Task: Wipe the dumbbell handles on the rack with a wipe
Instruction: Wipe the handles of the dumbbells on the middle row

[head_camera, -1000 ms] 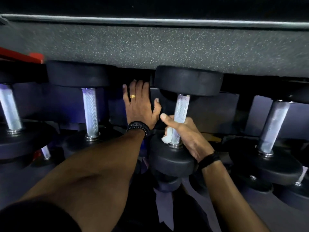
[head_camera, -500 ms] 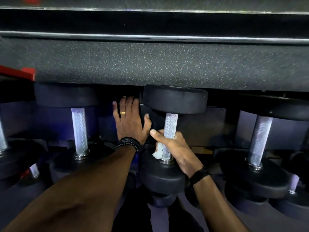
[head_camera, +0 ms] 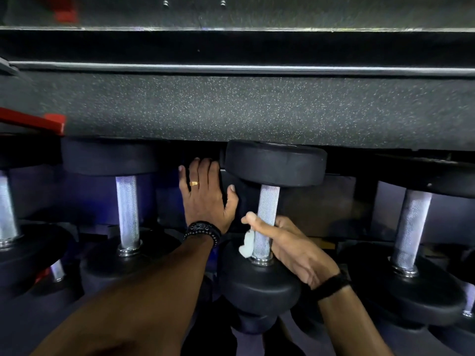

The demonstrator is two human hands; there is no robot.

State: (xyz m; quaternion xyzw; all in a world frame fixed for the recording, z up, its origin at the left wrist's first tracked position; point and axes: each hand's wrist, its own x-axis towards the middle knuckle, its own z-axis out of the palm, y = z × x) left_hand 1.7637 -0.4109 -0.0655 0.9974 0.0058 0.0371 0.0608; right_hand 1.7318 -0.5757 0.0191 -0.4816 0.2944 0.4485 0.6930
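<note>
Head view: four handles (head_camera: 267, 217); one wipe (head_camera: 246, 244)

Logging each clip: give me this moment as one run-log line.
step: wiping handle | right hand: grips wipe round handle, near end | left hand: flat on rack | neighbouring handles: untouched

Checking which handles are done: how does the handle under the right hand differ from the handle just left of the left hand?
The gripped handle has the right hand curled round its lower end with the white wipe; the left neighbour handle is bare and untouched. The left hand lies flat between them. Both are knurled silver metal, standing similarly between black weights.
</note>
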